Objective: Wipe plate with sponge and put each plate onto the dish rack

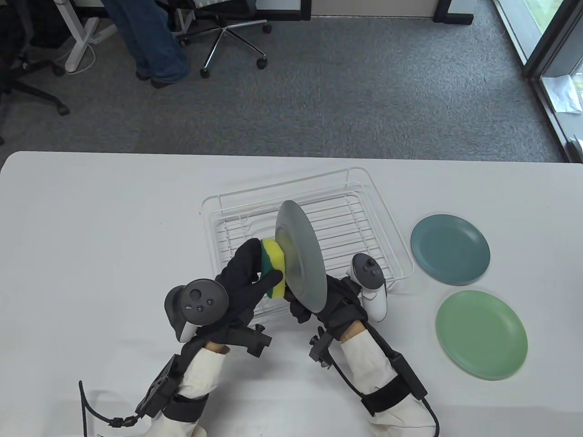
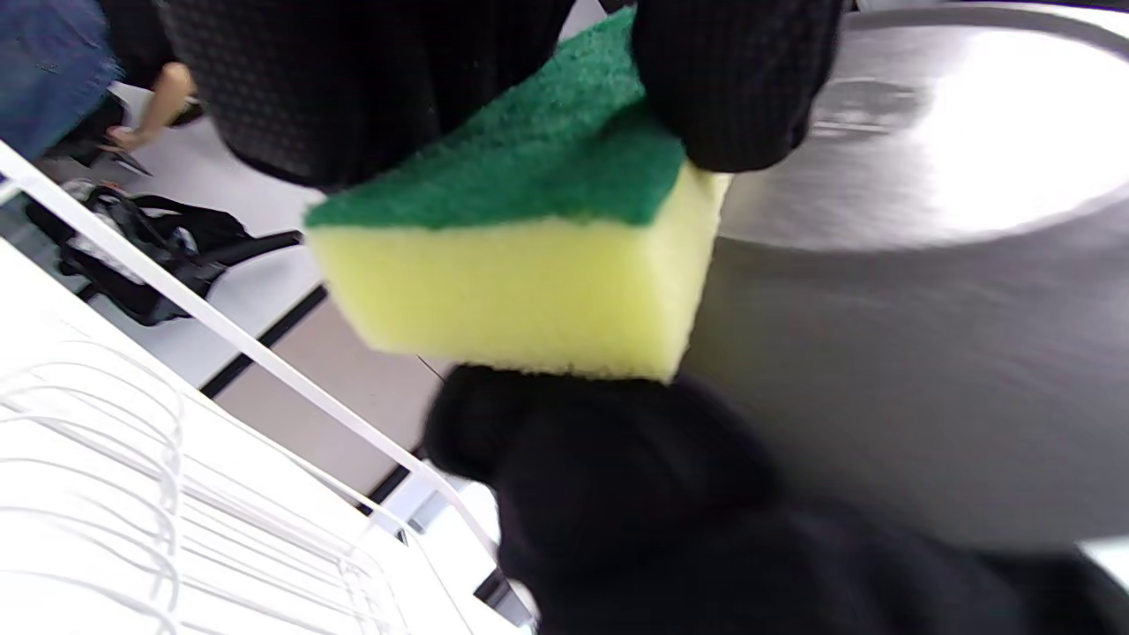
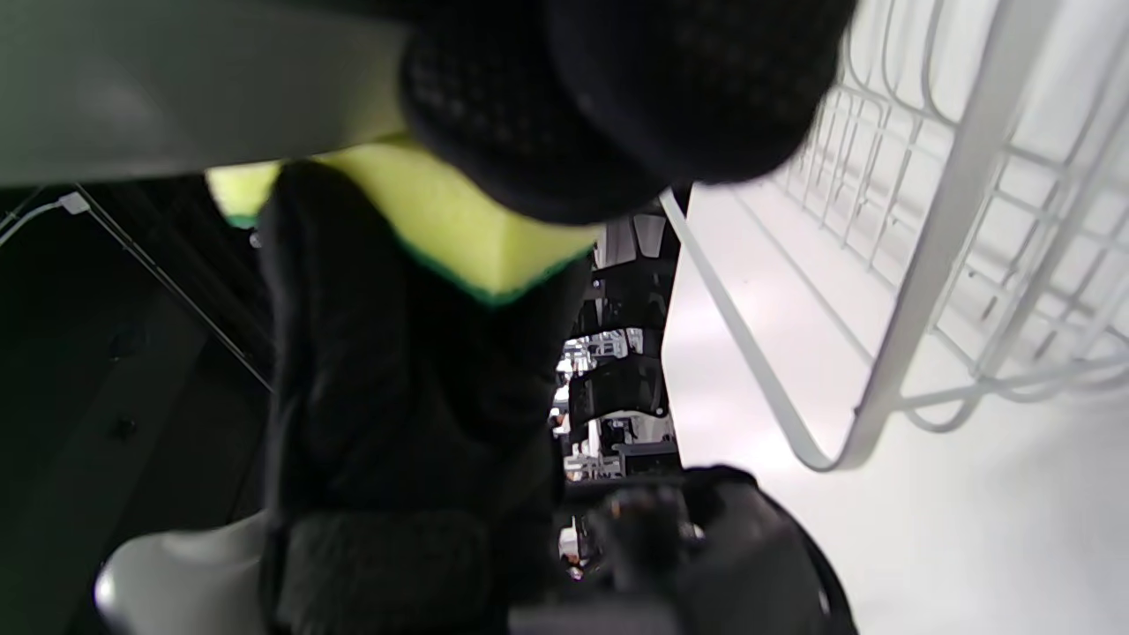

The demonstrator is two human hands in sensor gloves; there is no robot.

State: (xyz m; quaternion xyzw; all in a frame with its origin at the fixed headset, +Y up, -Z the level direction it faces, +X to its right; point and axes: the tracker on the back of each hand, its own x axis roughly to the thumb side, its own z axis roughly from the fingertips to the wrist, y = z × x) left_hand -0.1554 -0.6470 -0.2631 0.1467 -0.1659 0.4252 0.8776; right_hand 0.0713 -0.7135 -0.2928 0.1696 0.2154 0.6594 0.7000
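Note:
A grey plate (image 1: pixel 300 255) stands on edge above the white wire dish rack (image 1: pixel 364 218), held by its lower rim in my right hand (image 1: pixel 314 305). My left hand (image 1: pixel 248 273) grips a yellow sponge (image 1: pixel 273 264) with a green scouring side and presses its yellow face against the plate. In the left wrist view the sponge (image 2: pixel 529 265) sits between fingers and thumb, touching the grey plate (image 2: pixel 926 309). The right wrist view shows the plate's edge (image 3: pixel 176 79), the sponge (image 3: pixel 459 229) and the rack's corner (image 3: pixel 926 265).
A dark teal plate (image 1: pixel 450 249) and a light green plate (image 1: pixel 481 334) lie flat on the white table (image 1: pixel 100 236), right of the rack. Beyond the far table edge are carpet, an office chair (image 1: pixel 227 32) and a person's legs (image 1: pixel 150 41).

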